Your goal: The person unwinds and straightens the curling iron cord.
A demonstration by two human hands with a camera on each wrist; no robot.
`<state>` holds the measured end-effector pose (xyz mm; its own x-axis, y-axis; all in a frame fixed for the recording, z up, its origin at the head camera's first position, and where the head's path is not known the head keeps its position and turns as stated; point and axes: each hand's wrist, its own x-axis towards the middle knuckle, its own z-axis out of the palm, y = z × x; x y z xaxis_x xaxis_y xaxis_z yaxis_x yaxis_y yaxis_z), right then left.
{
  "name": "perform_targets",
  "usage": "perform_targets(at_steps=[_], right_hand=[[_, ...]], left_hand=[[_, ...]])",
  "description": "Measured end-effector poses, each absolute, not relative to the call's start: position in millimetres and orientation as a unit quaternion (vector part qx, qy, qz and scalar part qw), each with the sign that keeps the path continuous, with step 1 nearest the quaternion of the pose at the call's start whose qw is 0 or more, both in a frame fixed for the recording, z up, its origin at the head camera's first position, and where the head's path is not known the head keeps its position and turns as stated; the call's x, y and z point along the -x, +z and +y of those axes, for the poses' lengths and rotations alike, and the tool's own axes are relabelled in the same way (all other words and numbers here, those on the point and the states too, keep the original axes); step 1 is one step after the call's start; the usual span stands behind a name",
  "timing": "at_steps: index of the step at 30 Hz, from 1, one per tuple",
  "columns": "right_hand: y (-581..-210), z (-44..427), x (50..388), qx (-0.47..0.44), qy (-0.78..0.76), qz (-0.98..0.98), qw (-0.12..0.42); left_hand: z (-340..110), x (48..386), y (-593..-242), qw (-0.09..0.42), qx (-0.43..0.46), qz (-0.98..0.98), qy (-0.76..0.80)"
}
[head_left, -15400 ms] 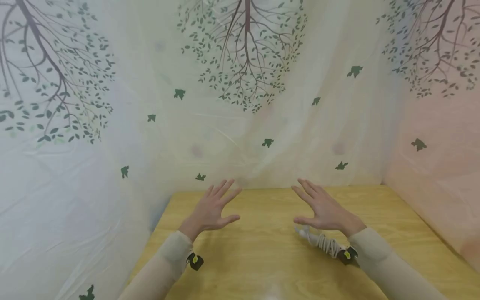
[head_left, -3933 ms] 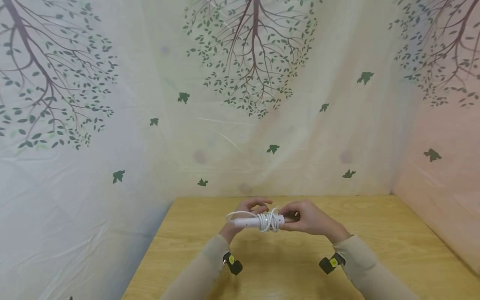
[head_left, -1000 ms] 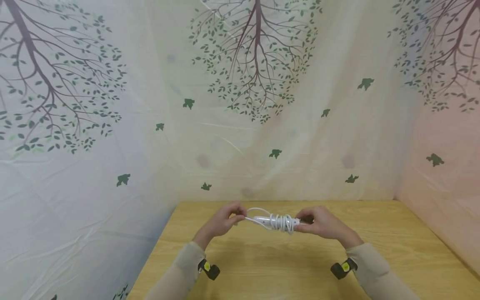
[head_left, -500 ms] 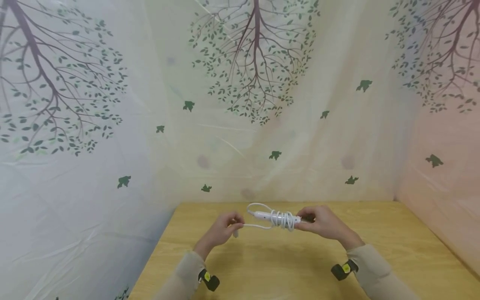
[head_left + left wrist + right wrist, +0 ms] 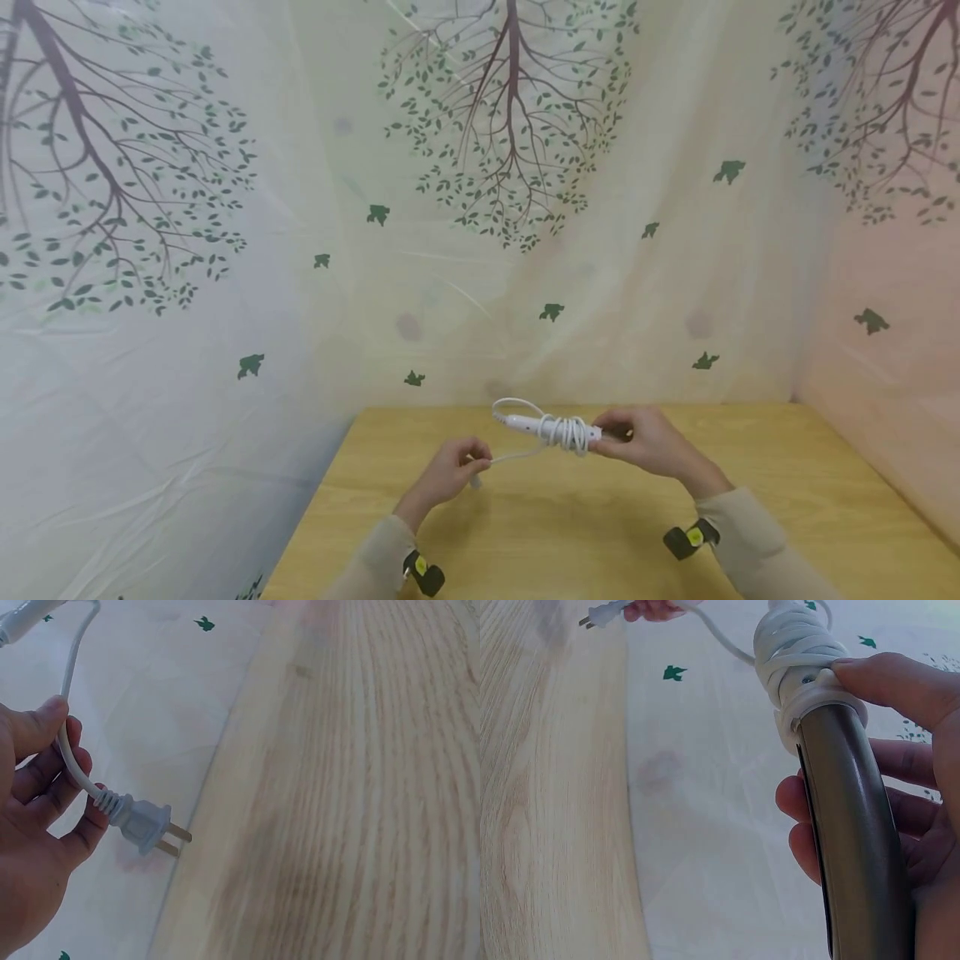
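Dark barrel (image 5: 851, 825): runs out past the near edge of the right wrist view; in the head view mostly hidden behind the right fingers (image 5: 617, 413)
White handle (image 5: 523, 424): partly hidden under the wound cord (image 5: 567, 434); cut off at far left in the left wrist view
Plug (image 5: 142, 825): prongs (image 5: 180, 833) too small to tell in the head view
Left fingers (image 5: 662, 609): cut off at the right wrist view's far edge
Sleeves (image 5: 757, 537): cut off at the head view's near edge
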<state>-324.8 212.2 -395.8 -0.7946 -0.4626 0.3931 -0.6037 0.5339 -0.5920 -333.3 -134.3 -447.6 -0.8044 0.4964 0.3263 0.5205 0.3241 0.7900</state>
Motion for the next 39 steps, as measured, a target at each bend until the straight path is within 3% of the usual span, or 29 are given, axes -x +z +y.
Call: perform_targets(at_steps=[8,39], right_hand=[[-395.5,212.6,321.4,-0.309,0.373,-0.870,0.098],[-386.0,203.0,306.3,-0.341,0.361,-0.867,0.048]], left_hand=[[-129.7,352.7,-479.4,0.031,0.276,-0.830,-0.484],[-132.4,369.2,-472.5,0.068,0.226,-0.849,-0.473]])
